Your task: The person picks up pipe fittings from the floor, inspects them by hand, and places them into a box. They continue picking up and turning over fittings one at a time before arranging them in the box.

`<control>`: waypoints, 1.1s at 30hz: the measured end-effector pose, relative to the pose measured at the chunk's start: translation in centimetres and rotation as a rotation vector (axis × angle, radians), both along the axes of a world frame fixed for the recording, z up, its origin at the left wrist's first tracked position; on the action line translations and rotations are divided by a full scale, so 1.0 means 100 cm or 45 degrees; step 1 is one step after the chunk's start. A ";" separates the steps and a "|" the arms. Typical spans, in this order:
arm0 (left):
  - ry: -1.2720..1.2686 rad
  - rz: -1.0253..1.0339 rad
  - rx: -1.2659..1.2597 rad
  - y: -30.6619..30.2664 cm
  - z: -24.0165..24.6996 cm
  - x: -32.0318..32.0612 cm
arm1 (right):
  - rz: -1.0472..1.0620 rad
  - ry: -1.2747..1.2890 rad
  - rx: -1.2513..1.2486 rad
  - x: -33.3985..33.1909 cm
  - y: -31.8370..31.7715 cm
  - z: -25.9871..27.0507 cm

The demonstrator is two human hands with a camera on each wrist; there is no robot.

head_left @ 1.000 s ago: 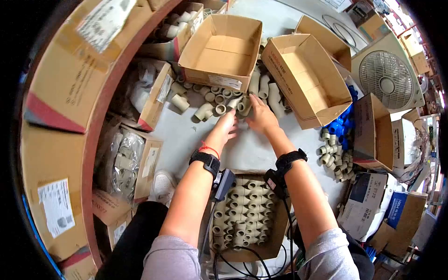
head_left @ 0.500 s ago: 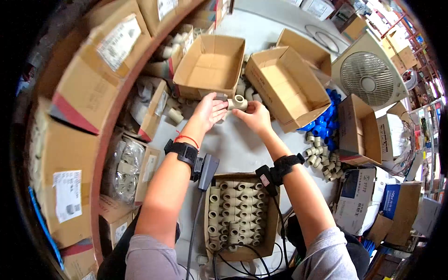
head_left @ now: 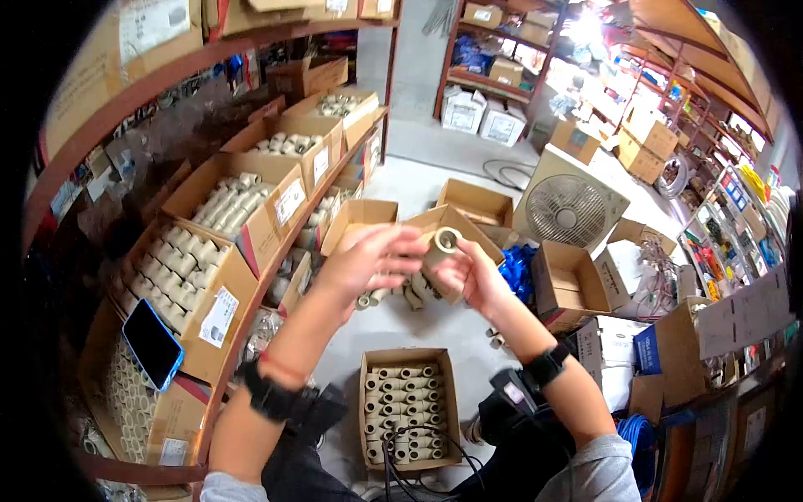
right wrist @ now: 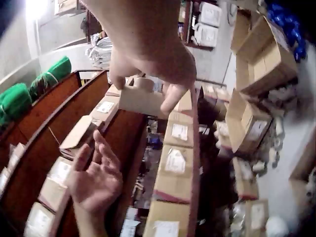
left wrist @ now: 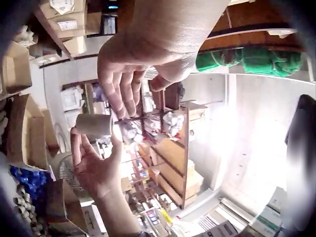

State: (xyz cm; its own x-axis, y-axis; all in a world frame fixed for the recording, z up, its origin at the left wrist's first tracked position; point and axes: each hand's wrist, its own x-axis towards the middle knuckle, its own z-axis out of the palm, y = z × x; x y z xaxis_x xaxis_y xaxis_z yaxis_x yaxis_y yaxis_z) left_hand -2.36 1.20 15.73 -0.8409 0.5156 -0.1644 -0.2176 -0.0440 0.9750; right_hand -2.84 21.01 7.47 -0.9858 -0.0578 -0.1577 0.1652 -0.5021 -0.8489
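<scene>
Raised well above the packed box [head_left: 410, 407], 1 beige tee fitting [head_left: 441, 245] was pinched by the right hand [head_left: 468, 276]; the left hand [head_left: 368, 261] was spread beside it, empty; nothing boxed yet.

A beige plastic pipe fitting [head_left: 441, 244] is held up in the air, pinched in the right grip [head_left: 473, 276]. One round open end is turned towards the head camera, and a short side branch is seen.

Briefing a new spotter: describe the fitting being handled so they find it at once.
Find the white box fan on the floor; left of it in the head view, the right hand pinches a beige pipe fitting. It is the only fitting held up; the rest are boxed or lying loose.
</scene>
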 end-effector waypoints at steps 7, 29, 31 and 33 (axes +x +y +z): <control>-0.005 0.094 -0.113 -0.033 -0.013 0.067 | 0.585 0.126 -0.852 0.110 -0.023 0.019; -0.368 -0.248 0.157 -0.020 -0.048 0.081 | 0.861 -0.484 -1.150 0.162 -0.044 0.003; -0.365 -0.240 0.157 -0.019 -0.047 0.083 | 0.845 -0.246 -1.247 0.165 -0.049 0.008; -0.356 -0.239 0.144 -0.018 -0.046 0.084 | 0.884 -0.268 -1.332 0.164 -0.047 0.002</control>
